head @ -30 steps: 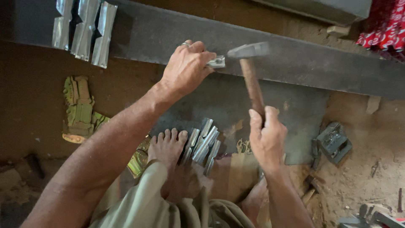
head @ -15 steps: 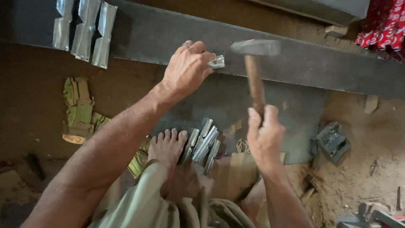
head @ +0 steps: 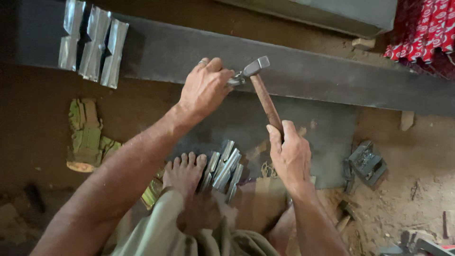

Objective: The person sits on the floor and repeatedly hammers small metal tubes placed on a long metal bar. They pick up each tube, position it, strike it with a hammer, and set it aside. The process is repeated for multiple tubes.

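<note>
One hammer (head: 263, 95), three folded metal sheets (head: 94, 46) — two hands (head: 204, 90).

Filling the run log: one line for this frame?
left hand: pinches small metal piece on dark beam | right hand: grips hammer, head on piece | foot: beside metal strips

Metal strips (head: 92, 45) on beam (head: 332, 76) at left, hammer (head: 259, 85) right of left hand (head: 204, 87), foot (head: 184, 171) below
</note>
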